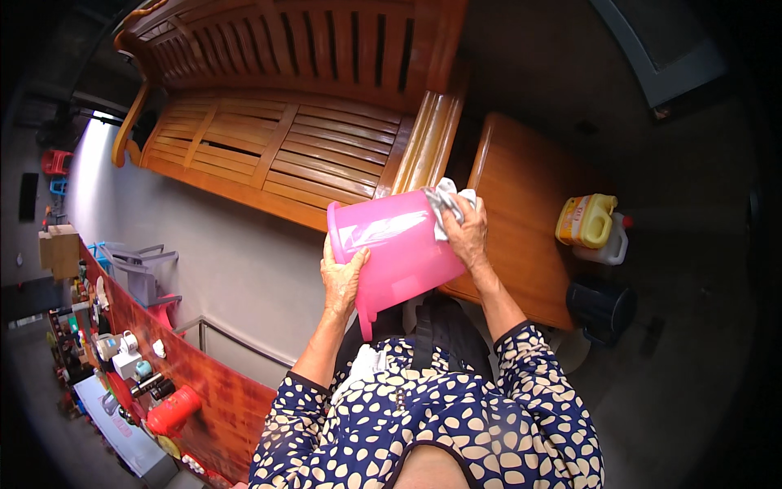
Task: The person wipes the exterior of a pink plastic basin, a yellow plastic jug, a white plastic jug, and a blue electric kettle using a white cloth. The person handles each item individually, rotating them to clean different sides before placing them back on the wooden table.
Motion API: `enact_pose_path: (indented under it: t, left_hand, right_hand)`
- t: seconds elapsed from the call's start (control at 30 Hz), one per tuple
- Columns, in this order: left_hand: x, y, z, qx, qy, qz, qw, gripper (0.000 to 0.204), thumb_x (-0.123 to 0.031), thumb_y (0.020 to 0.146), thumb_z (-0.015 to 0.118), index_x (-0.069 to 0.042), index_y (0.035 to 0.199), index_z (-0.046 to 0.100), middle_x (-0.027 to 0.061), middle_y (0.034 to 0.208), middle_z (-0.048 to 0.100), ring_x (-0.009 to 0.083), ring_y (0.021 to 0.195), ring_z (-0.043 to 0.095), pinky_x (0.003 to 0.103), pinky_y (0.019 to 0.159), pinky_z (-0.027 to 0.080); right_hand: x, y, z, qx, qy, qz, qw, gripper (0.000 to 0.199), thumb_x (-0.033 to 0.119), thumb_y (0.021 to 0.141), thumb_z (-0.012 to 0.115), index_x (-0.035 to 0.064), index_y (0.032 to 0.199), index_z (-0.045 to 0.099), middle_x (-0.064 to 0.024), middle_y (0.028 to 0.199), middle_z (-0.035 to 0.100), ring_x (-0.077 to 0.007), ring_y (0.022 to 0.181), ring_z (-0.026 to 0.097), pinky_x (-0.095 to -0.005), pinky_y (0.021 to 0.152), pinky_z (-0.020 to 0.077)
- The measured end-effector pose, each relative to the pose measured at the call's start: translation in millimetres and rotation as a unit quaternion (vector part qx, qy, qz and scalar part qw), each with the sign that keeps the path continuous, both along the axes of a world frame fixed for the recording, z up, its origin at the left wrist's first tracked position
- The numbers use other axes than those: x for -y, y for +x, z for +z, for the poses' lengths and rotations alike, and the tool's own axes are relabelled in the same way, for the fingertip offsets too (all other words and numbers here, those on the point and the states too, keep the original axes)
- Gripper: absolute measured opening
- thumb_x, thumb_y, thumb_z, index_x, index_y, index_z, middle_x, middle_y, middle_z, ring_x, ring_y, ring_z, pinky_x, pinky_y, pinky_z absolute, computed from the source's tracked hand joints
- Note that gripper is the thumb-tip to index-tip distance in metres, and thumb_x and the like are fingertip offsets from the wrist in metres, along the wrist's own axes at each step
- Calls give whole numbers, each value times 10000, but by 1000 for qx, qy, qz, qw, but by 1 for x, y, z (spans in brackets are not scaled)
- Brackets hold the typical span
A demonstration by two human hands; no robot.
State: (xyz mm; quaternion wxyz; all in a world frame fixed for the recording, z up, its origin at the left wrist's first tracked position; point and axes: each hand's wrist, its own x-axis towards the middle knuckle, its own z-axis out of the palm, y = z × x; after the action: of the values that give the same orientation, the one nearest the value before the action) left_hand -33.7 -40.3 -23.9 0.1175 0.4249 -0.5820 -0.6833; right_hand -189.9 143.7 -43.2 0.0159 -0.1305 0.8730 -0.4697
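A pink translucent plastic bucket (pixel 397 257) lies tilted on its side in front of my body, its rim turned to the left. My left hand (pixel 340 279) grips it near the rim, with the thumb on the outer wall and the other fingers partly hidden. At the bucket's base end, my right hand (pixel 467 232) is closed on a grey-and-white cloth (pixel 445 200) and presses it against the outside of the wall. Bunched white material (pixel 364 364) sits at my waist.
Ahead stands a slatted wooden bench (pixel 269 151). At right, a wooden table (pixel 521 212) has a yellow jug (pixel 586 220) and a white jug (pixel 609 246) at its edge, near a dark bin (pixel 601 308). A red table (pixel 224 407) with a red canister (pixel 173 409) and a grey chair (pixel 140 269) are left.
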Motion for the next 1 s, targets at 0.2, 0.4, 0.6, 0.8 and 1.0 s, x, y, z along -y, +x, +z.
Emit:
enact_pose_path:
  t: [0.2, 0.4, 0.6, 0.8, 1.0]
  left_hand:
    - [-6, 6, -3, -17, -22, -10, 1000, 791, -134, 749, 800, -130, 1429, 396, 146, 1211, 440, 231, 1013, 571, 337, 831, 547]
    - [-12, -8, 23, 18, -172, -25, 985, 770, -90, 747, 795, -108, 1416, 413, 115, 1129, 428, 211, 1029, 542, 318, 857, 531]
    - [-11, -24, 18, 7, -218, -36, 975, 737, -106, 760, 782, -103, 1405, 425, 88, 1100, 464, 184, 1008, 540, 316, 873, 516]
    - [-5, -19, 16, 17, -223, -48, 973, 737, -114, 766, 779, -101, 1409, 418, 86, 1103, 463, 185, 994, 544, 319, 868, 517]
    - [-11, -16, 21, 22, -229, -45, 972, 758, -130, 754, 793, -108, 1411, 415, 88, 1098, 466, 186, 1002, 538, 315, 870, 514]
  right_hand:
    - [17, -60, -25, 329, -247, 31, 911, 276, 221, 902, 582, 6, 1057, 656, -29, 847, 687, -126, 669, 625, -282, 584, 499]
    - [12, -34, 16, 9, 76, 63, 995, 317, 155, 790, 659, 124, 1105, 679, -189, 1029, 562, -327, 986, 537, -430, 853, 453]
    - [1, 54, 29, -185, 83, 81, 976, 489, 132, 659, 755, 179, 1136, 655, -189, 1137, 484, -382, 1102, 437, -483, 934, 384]
    - [10, 19, 28, -210, 80, 78, 971, 434, 171, 657, 761, 203, 1080, 669, -156, 1100, 544, -350, 1086, 460, -447, 895, 376]
    - [28, -44, 19, -58, 119, 100, 986, 303, 234, 767, 636, 123, 1041, 704, -150, 952, 596, -317, 917, 526, -443, 847, 438]
